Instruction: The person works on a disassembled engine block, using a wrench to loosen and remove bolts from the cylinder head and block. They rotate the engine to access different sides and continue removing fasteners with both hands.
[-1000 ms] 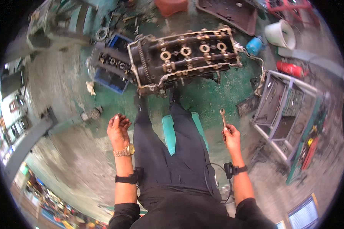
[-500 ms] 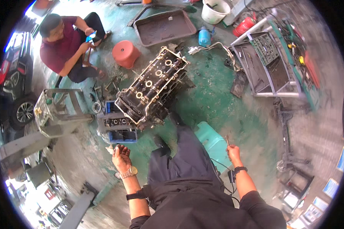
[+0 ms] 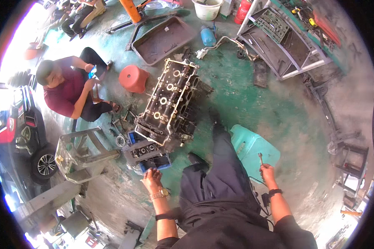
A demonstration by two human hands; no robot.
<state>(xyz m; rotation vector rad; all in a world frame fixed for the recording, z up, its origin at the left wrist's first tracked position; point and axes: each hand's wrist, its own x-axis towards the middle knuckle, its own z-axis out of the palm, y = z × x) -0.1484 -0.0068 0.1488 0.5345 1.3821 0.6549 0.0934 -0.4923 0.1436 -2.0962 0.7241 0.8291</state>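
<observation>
Car repair workshop: exposed engine [image 3: 167,94], tool cart [image 3: 294,45], dark car [image 3: 18,145].

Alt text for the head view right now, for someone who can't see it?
The right hand holds a wrench near a turquoise stool; the left hand, seemingly empty, is near a blue crate. Ahead stands an uncovered engine, a co-worker to its left.

The engine block [image 3: 164,99] sits mid-scene, a crate [image 3: 165,166] at its near side with a smaller engine part [image 3: 143,152] on it. A stool [image 3: 133,79] stands left; a tray [image 3: 158,43] lies farther back. Far right is a rack [image 3: 304,67] holding a socket set [image 3: 272,25]. Near right, another stool [image 3: 247,145] lies beside the right grip [image 3: 268,172], which has a wrench [image 3: 260,158] in it.
</observation>
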